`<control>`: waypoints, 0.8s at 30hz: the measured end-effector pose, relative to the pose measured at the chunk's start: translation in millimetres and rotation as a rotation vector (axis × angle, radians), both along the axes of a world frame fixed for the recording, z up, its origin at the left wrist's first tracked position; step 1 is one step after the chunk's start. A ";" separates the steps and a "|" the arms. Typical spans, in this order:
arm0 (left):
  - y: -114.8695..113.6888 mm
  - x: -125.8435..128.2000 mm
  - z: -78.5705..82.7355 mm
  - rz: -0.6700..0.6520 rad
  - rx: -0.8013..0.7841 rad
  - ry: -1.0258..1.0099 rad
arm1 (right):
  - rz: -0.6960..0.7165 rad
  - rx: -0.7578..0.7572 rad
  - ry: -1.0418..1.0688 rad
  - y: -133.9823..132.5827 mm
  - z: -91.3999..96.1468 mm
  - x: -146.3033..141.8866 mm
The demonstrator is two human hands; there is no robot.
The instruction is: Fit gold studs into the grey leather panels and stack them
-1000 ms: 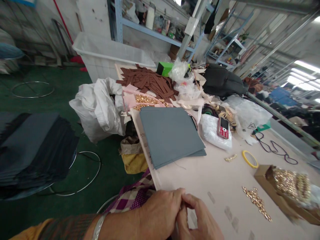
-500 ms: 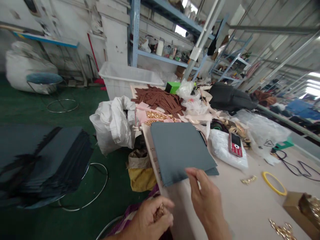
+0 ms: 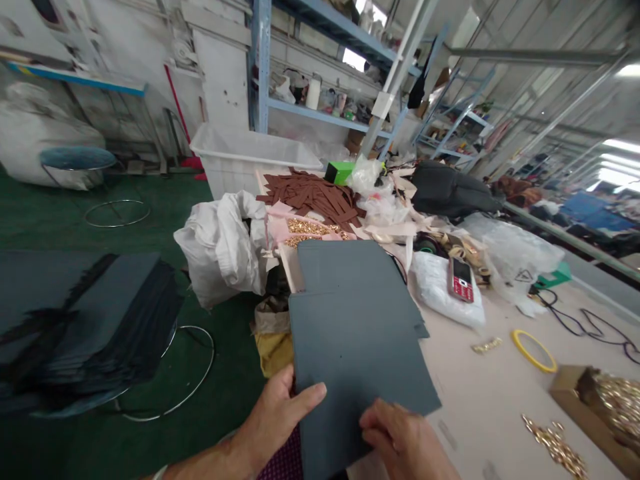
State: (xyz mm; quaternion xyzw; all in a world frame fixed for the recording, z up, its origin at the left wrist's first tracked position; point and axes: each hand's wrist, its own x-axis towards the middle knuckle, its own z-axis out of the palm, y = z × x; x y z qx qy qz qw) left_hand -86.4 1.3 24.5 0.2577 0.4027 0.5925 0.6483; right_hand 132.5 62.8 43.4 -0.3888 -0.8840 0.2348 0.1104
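A dark grey flat sheet [image 3: 350, 360] lies in front of me, partly over the table's near left corner and overlapping a stack of similar grey sheets [image 3: 345, 267]. My left hand [image 3: 280, 413] grips the front sheet's left edge, thumb on top and the other fingers beside or under the edge. Over the sheet's lower part, my right hand [image 3: 400, 437] has its fingers curled and pinched together near the surface. Whatever those fingertips hold, if anything, is hidden. Gold-coloured metal pieces [image 3: 555, 447] lie on the table to the right of my right hand.
At right stands a cardboard box [image 3: 575, 393] of gold pieces, near a yellow ring [image 3: 534, 351]. A red phone [image 3: 461, 280] rests on a white plastic packet [image 3: 430, 290]. Brown strips [image 3: 310, 197] are heaped behind. Tied dark sheets [image 3: 100, 320] sit on a stool at left.
A grey sheet has come toward me, off the stack. My left hand, earlier curled around small brownish-gold pieces, now grips its left edge. My right hand has moved down, nearer to me.
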 end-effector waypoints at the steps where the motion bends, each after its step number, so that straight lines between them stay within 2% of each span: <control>1: -1.4 1.6 1.2 -0.019 -0.039 -0.022 | 0.016 -0.119 0.004 -5.7 1.9 4.5; 4: -4.0 5.6 2.6 -0.049 -0.132 -0.050 | -0.035 -0.325 0.118 -11.9 13.7 4.8; 7: -5.2 10.3 3.6 -0.109 -0.151 -0.079 | -0.252 -0.367 0.296 -8.4 22.1 -5.3; 10: -6.8 15.3 4.0 -0.133 -0.187 -0.108 | -0.385 -0.501 0.418 -5.6 17.8 -14.1; 15: -8.3 18.6 0.7 -0.149 -0.292 -0.056 | -0.444 -0.665 0.562 -6.7 5.0 -19.5; 24: -7.1 21.1 3.0 -0.185 -0.312 -0.075 | -0.447 -0.714 0.615 -5.4 1.1 -21.4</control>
